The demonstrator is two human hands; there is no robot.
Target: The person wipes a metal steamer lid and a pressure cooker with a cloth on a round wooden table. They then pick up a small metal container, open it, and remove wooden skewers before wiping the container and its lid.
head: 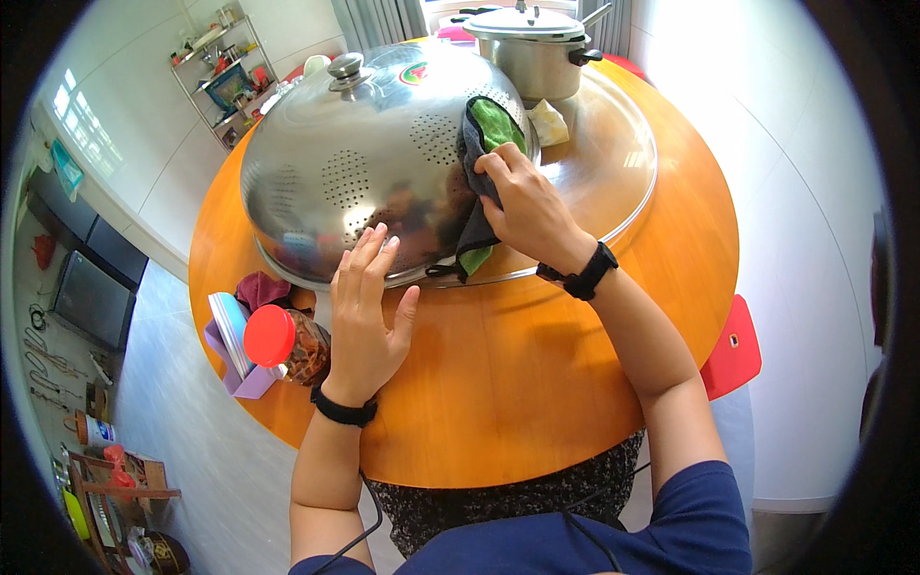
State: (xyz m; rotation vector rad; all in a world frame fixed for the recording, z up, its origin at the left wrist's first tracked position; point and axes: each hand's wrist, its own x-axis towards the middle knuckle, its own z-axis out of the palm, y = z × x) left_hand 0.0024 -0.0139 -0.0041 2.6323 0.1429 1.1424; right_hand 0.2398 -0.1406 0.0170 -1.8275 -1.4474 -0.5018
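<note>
A large stainless-steel dome cover [302, 208] with patches of small holes and a knob on top stands on the glass turntable [611, 151] of a round wooden table. My right hand [521, 205] grips a green and grey cloth [496, 126] against the dome's right side; part of the cloth hangs down to the turntable. At the dome's front lower side is my left hand [370, 309], fingers spread and holding nothing. Its fingertips are at the metal, though whether they touch is hard to tell.
A lidded metal pot [528, 65] stands at the back right, near a crumpled pale item [548, 123]. Left of my left hand are a red-lidded jar [287, 345], a purple holder [255, 384] and a dark red cloth [263, 290]. A red stool [734, 352] juts out at the right.
</note>
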